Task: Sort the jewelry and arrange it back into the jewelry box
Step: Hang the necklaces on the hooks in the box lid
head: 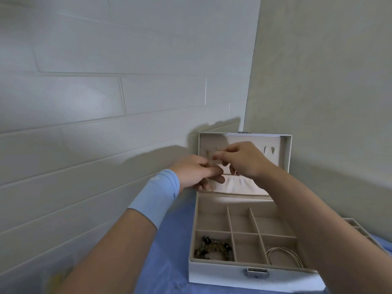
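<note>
My right hand [244, 160] is raised in front of the upright lid of the white jewelry box with beige velvet lining [286, 153]. Its thumb and forefinger are pinched together on a small gold-coloured piece [208, 154], perhaps an earring, though it is too blurred to be sure, held against the lid's upper left panel. My left hand [197, 172], with a light-blue fabric band [157, 194] round the wrist, sits just below and touching the right. Its fingers are curled inward, and I cannot tell whether they hold anything. Beneath both hands is the lid's gathered white fabric pocket [241, 184]. In the tray of the box, a dark and amber beaded bracelet [213, 248] lies in the near left compartment, and thin pale wire hoops [282, 256] lie in the near right one. The box stands on a blue cloth [169, 262], its silver metal clasp [256, 272] facing me.
</note>
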Tool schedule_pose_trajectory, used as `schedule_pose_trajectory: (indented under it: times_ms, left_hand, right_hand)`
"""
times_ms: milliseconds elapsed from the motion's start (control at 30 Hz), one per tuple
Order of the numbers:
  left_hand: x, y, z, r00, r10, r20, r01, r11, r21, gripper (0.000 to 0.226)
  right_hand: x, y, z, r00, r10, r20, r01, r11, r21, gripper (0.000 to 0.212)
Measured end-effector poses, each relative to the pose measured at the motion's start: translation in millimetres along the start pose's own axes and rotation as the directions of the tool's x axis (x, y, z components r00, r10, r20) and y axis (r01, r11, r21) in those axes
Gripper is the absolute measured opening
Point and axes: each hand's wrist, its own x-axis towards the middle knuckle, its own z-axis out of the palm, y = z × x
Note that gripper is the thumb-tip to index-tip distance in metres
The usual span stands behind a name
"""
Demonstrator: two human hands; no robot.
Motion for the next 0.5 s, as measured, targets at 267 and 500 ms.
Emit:
schedule_pose_trajectory:
  times_ms: [267,500]
  left_hand:
    - [2,21,1,0.982,0.083,-0.170,-0.066,0.993,0.100,0.011]
    - [0,33,-3,0.956,0.182,-0.229,-0.119,0.957,0.263,0.016]
  right_hand:
    - [-12,9,-5,0.956,0.112,0.270,-0.087,0.991,-0.103,0.012]
    - [-17,3,-3,0.994,0.028,0.110,-0.010,0.987,-0.161,0.016]
